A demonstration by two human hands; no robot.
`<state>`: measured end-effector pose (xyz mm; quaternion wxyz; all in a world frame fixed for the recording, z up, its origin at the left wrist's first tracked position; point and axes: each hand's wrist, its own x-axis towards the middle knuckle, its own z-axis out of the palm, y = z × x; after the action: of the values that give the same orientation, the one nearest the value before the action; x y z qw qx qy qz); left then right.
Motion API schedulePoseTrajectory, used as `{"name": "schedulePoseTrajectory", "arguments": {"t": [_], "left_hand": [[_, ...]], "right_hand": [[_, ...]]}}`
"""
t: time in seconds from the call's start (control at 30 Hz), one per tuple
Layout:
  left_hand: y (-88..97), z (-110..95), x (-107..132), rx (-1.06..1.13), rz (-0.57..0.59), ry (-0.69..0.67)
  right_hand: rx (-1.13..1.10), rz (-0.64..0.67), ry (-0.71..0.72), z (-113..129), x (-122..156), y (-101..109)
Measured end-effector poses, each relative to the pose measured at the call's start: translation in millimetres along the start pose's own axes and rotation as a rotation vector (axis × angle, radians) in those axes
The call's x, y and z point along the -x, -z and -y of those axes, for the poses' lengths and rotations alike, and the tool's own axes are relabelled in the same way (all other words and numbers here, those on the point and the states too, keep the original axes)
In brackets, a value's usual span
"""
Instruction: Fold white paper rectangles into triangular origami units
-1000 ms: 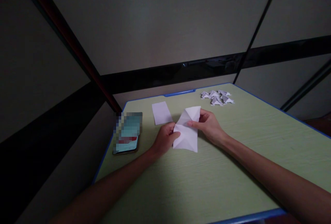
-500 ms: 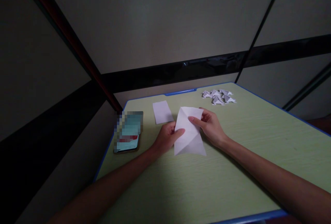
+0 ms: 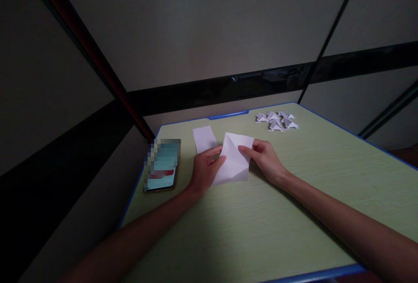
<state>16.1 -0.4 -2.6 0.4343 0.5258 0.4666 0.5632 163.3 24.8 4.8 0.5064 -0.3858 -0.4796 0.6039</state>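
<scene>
A white sheet of paper with diagonal creases is held up above the green table. My right hand pinches its right edge, thumb on the face turned to me and fingers behind. At the left edge, my left hand closes on the paper between thumb and fingers; part of the fingers is hidden behind the sheet. Behind my left hand lies a flat white paper, its near end covered by the hand.
A phone with a lit, partly pixelated screen lies at the table's left edge. Several folded white paper figures sit together at the back right. Behind the table stands a panelled wall with a dark glossy band.
My left hand has shifted up and left along the sheet's edge. The paper's lower part has swung up and to the left. The right hand keeps its grip almost in place.
</scene>
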Motion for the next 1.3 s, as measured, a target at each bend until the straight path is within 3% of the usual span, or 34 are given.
{"name": "schedulePoseTrajectory", "arguments": {"t": [0.33, 0.5, 0.6, 0.83, 0.97, 1.17, 1.3], "left_hand": [[1.8, -1.0, 4.1, -0.038, 0.046, 0.086], [3.3, -3.5, 3.8, -0.073, 0.132, -0.153], [3.0, -6.0, 2.9, -0.098, 0.171, -0.204], [-0.9, -5.8, 2.4, 0.024, 0.088, 0.007], [-1.8, -3.9, 1.9, 0.088, 0.108, 0.113], [-2.1, -1.5, 1.6, 0.061, 0.079, 0.159], [-2.0, -1.2, 1.7, 0.048, 0.078, 0.147]], "right_hand": [[0.109, 0.000, 0.043, -0.5, 0.2, 2.5], [0.016, -0.014, 0.072, -3.4, -1.8, 3.0], [-0.039, -0.016, 0.076, -4.4, -2.1, 4.0], [-0.046, 0.047, 0.064, -2.8, -0.5, 4.1], [-0.014, 0.103, 0.088, -0.8, 0.3, 4.3], [-0.037, 0.231, -0.086, 0.5, 0.6, 4.5], [0.002, 0.268, -0.120, 0.7, 0.9, 3.3]]}}
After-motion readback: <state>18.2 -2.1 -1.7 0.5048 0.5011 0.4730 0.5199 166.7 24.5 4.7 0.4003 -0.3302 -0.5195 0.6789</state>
